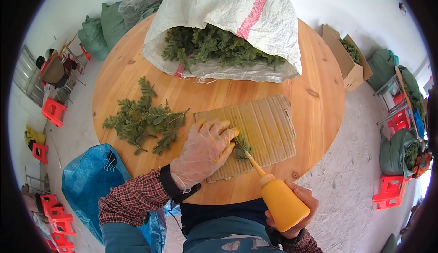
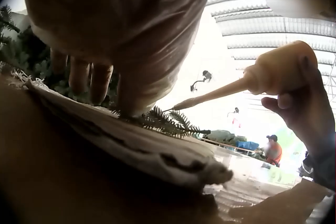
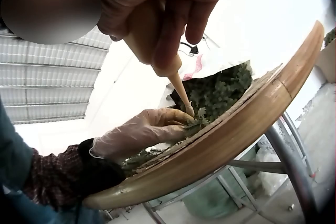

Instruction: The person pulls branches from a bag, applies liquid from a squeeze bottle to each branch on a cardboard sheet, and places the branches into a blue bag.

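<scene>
My left hand [image 1: 206, 149], in a clear plastic glove stained yellow at the fingers, pinches a small green fir sprig [image 1: 240, 150] over a corrugated cardboard piece [image 1: 269, 120]. In my bare right hand [image 1: 305, 199] is a yellow squeeze bottle [image 1: 282, 205] with a long tapered nozzle, gripped around its body. The bottle tilts down, and its nozzle tip is right at the sprig beside the left fingertips; the right wrist view shows this contact area too, with the sprig [image 3: 196, 125] under the tip. Left of the gloved hand lies a loose pile of fir sprigs [image 1: 148, 118].
A white woven sack [image 1: 200, 6] with a pink stripe lies at the back of the round wooden table [image 1: 315, 116], greenery filling its mouth. A blue bag [image 1: 93, 175] hangs at the table's left front edge. A cardboard box [image 1: 353, 75] stands beyond the right edge.
</scene>
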`<state>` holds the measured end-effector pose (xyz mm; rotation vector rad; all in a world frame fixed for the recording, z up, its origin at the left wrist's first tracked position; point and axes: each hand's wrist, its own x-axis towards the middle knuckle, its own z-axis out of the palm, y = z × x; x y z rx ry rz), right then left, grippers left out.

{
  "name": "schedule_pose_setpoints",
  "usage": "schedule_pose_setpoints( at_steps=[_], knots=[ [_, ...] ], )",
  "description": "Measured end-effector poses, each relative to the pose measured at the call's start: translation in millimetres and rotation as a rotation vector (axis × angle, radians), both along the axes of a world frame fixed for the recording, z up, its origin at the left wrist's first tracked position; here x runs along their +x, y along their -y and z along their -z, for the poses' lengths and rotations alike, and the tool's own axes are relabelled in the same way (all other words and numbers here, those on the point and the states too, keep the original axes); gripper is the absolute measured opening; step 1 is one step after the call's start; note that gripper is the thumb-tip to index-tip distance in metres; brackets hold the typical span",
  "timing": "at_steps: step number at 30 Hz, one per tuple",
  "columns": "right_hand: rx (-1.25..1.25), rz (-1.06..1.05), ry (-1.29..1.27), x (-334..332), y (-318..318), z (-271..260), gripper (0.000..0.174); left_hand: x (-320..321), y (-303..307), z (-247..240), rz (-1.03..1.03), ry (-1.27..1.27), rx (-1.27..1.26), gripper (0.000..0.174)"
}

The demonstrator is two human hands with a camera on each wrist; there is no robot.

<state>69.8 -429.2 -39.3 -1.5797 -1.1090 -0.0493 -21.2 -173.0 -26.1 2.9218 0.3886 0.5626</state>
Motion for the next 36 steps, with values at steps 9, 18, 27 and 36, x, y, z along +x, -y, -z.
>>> schedule_pose_setpoints(
  at_steps=[9, 18, 27, 36],
  knots=[
    [-0.020, 0.002, 0.034, 3, 1, 4, 0.086, 10, -3, -22, -0.041, -0.026, -0.304, 0.022],
    [-0.024, 0.008, 0.039, 6, 4, 7, 0.086, 12, 0, -13, -0.071, 0.031, -0.184, 0.018],
    [0.019, 0.001, 0.018, 6, 7, 0, 0.087, 7, -1, -10, -0.036, 0.033, -0.199, 0.017],
    [0.062, -0.059, -0.037, 8, 5, -13, 0.088, 6, -3, -7, -0.010, 0.063, -0.178, 0.016]
  ],
)
